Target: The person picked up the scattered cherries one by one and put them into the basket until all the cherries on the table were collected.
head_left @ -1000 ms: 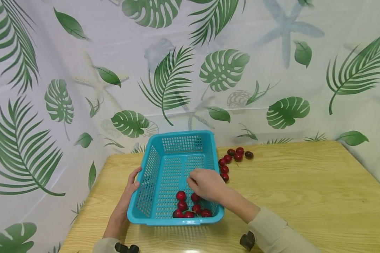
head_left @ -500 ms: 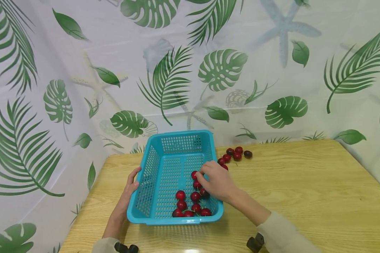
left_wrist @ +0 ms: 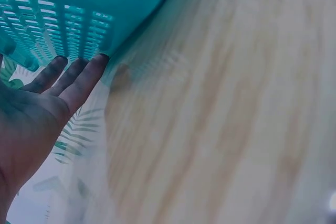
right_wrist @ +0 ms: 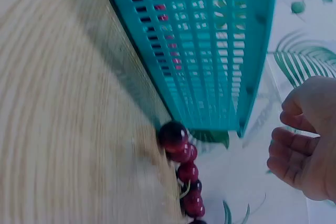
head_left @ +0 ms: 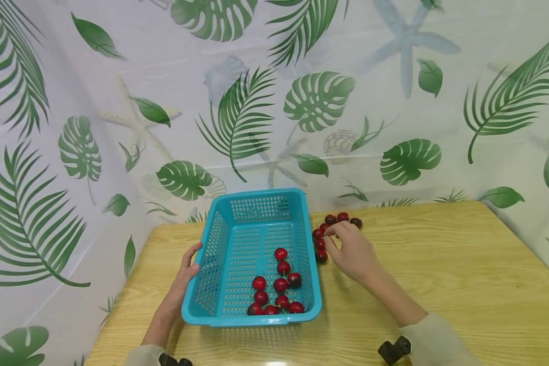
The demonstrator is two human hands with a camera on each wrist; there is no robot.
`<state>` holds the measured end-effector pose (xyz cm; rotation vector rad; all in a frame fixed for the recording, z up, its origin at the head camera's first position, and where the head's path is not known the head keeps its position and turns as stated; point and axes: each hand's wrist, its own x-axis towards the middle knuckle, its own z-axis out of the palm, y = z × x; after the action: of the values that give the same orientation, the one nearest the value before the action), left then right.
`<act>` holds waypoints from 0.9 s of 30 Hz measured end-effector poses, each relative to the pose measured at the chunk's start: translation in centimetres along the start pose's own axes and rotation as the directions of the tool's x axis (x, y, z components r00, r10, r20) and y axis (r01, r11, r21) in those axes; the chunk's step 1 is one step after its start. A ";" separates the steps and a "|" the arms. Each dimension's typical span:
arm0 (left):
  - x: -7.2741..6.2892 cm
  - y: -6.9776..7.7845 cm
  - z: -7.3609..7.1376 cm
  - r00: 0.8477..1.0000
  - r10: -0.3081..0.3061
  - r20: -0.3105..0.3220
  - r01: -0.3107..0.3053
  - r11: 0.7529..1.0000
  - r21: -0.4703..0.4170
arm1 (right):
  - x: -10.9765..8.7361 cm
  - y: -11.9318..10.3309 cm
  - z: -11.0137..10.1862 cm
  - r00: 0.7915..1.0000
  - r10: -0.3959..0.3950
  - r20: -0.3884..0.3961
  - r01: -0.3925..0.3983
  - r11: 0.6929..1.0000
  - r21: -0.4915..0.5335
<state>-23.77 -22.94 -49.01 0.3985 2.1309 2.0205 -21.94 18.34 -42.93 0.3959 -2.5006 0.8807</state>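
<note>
My left hand (head_left: pixel 185 274) is at the left side of a blue plastic basket (head_left: pixel 261 321). In the left wrist view its fingers (left_wrist: pixel 84 85) are extended, fingertips against the perforated outer wall. Several dark red cherries (head_left: pixel 280 284) lie in the basket's near right part. Outside its right wall, more cherries (head_left: pixel 321 255) lie in a loose line on the table. Above that line is my right hand (head_left: pixel 354 254), thumb and forefinger beside the cherries in the head view. The right wrist view shows its fingers (right_wrist: pixel 289 145) loosely bent, a gap to the thumb and nothing held.
A wood-grain table (head_left: pixel 439 274) carries the basket and the loose cherries. Behind it and along the left hangs a white cloth (head_left: pixel 370 51) printed with green leaves. A dark cherry (head_left: pixel 356 222) marks the far end of the loose line.
My right hand has let go of cherries inside the basket and moved right over its wall to the cherries on the table. The left hand has stayed at the basket's side.
</note>
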 end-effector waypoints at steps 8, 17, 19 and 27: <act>0.2 0.3 0.2 1.000 -0.004 0.015 0.004 1.000 -0.017 | -0.9 2.5 -1.3 0.978 0.179 0.105 -0.174 0.983 -0.055; 0.0 0.4 -0.1 1.000 -0.013 0.022 0.013 1.000 -0.003 | -1.5 4.5 -1.7 0.957 0.225 0.183 -0.213 0.974 -0.082; -0.1 0.5 -0.2 1.000 -0.019 0.025 0.019 1.000 0.000 | -1.5 4.6 -1.8 0.952 0.235 0.198 -0.222 0.971 -0.088; -0.1 0.4 -0.1 1.000 -0.018 0.026 0.017 1.000 0.005 | -1.6 5.5 -1.8 0.924 0.288 0.251 -0.264 0.956 -0.126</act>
<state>-23.72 -23.06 -48.56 0.4031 2.1168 1.9904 -22.21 23.85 -45.34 0.1380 -2.8865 0.8631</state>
